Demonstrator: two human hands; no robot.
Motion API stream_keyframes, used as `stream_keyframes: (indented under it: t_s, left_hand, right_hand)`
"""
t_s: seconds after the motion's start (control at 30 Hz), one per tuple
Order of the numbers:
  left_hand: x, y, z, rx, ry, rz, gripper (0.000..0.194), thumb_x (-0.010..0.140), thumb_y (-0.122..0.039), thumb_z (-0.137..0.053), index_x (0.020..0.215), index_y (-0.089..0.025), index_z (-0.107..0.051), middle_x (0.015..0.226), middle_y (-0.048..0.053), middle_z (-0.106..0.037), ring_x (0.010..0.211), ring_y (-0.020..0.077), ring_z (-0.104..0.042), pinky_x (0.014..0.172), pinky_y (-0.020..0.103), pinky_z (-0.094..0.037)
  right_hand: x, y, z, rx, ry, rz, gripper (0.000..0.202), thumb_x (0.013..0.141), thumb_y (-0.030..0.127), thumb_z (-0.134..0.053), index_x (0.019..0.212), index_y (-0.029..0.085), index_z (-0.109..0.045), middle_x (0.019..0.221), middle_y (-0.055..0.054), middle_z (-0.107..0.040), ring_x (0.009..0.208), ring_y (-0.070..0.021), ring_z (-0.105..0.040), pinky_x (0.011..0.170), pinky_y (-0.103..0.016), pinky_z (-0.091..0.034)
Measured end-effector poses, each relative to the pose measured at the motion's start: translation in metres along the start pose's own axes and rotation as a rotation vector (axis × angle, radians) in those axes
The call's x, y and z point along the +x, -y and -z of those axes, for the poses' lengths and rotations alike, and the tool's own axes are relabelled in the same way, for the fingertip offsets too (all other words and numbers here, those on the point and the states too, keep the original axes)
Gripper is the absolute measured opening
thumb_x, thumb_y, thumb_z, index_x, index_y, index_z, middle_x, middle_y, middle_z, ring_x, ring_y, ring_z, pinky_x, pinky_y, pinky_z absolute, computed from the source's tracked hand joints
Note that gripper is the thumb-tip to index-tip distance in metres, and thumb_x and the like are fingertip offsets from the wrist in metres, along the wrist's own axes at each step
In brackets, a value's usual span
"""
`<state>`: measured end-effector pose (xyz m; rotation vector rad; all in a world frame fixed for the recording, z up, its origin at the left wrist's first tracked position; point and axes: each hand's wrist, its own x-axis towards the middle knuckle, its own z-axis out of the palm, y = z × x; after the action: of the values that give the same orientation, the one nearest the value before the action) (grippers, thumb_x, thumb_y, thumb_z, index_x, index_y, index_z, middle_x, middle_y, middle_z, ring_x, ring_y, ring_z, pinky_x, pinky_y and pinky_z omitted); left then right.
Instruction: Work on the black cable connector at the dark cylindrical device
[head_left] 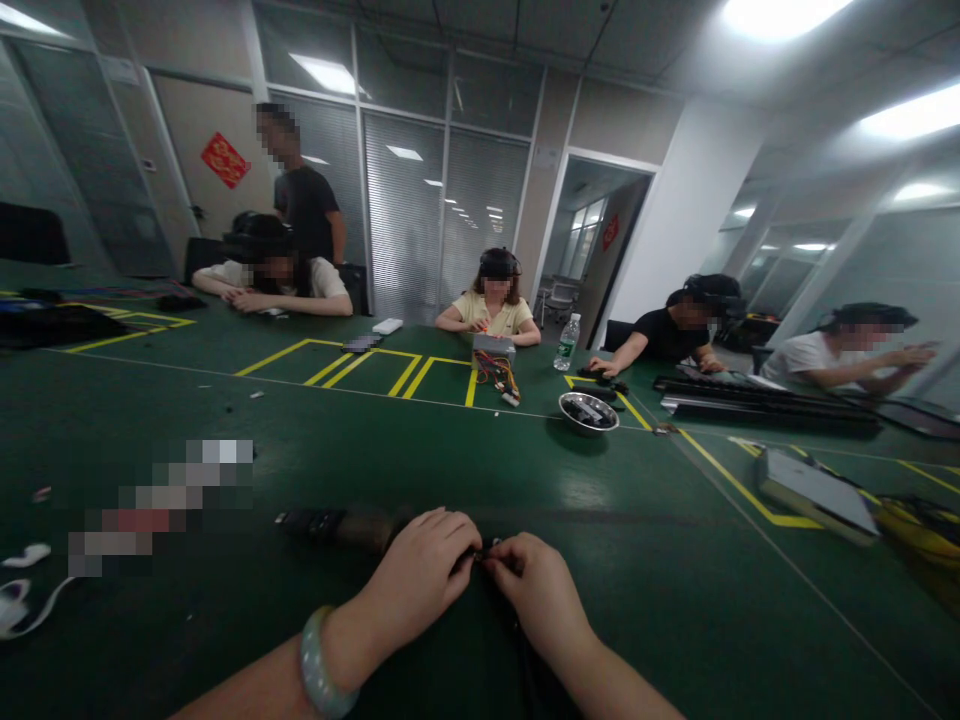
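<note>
Both of my hands meet above the green table [315, 640]. My left hand [424, 565], with a pale bangle [326, 665] on its wrist, is closed, its fingertips bent round something small and dark. The thumb and fingers of my right hand [544, 590] pinch right beside those fingertips; the small part between the hands is too hidden to name. A long, dark, rounded object [352, 530] lies on the table and runs in behind my left hand. Below my right hand hangs a dark strip [529, 660], blurred against the tabletop.
Beyond my hands stand a metal bowl [589, 412] of dark pieces, a water bottle [568, 343] and a power supply [493, 350] with coloured wires. A grey box [814, 495] lies to the right, a white cable [49, 610] to the left. Several people are around the far side.
</note>
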<state>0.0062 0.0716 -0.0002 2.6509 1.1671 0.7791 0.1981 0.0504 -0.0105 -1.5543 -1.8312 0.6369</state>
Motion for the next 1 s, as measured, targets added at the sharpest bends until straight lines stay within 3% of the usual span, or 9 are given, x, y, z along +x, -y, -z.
stream_keyframes:
  t_s: [0.13, 0.4, 0.73, 1.0]
  left_hand:
    - [0.0011, -0.0006, 0.0007, -0.011, 0.004, 0.032, 0.017, 0.081, -0.010, -0.060, 0.094, -0.021, -0.059, 0.096, 0.002, -0.064, 0.090, 0.0211, -0.060, 0.083, 0.038, -0.047]
    - [0.0007, -0.0005, 0.0046, -0.006, 0.027, 0.022, 0.012, 0.084, -0.012, -0.060, 0.091, -0.021, -0.060, 0.094, 0.000, -0.064, 0.090, 0.0196, -0.060, 0.085, 0.037, -0.046]
    - [0.0018, -0.0010, 0.0059, -0.023, 0.043, 0.035, 0.012, 0.084, -0.013, -0.062, 0.093, -0.021, -0.060, 0.096, 0.001, -0.064, 0.093, 0.0207, -0.059, 0.086, 0.038, -0.045]
    - [0.0023, 0.0026, 0.0030, -0.038, 0.049, 0.038, 0.011, 0.085, -0.016, -0.061, 0.094, -0.021, -0.060, 0.098, 0.002, -0.064, 0.094, 0.0215, -0.060, 0.089, 0.040, -0.045]
  right_hand:
    - [0.0012, -0.0017, -0.0010, 0.024, 0.011, 0.000, 0.013, 0.084, 0.019, -0.064, 0.080, 0.023, -0.075, 0.082, -0.002, -0.068, 0.076, -0.0174, -0.064, 0.071, -0.026, -0.044]
    - [0.0012, -0.0025, 0.0019, 0.096, 0.069, 0.029, 0.014, 0.084, 0.021, -0.064, 0.086, 0.025, -0.077, 0.086, -0.001, -0.069, 0.081, -0.0182, -0.065, 0.075, -0.027, -0.046]
    - [-0.0012, -0.0054, 0.0040, 0.038, 0.093, 0.033, 0.015, 0.083, 0.021, -0.063, 0.092, 0.022, -0.074, 0.082, -0.002, -0.067, 0.070, -0.0160, -0.061, 0.067, -0.026, -0.045]
    - [-0.0025, -0.0035, 0.0039, 0.008, 0.049, 0.002, 0.007, 0.082, 0.018, -0.062, 0.079, 0.019, -0.068, 0.077, -0.001, -0.064, 0.066, -0.0141, -0.059, 0.063, -0.024, -0.043]
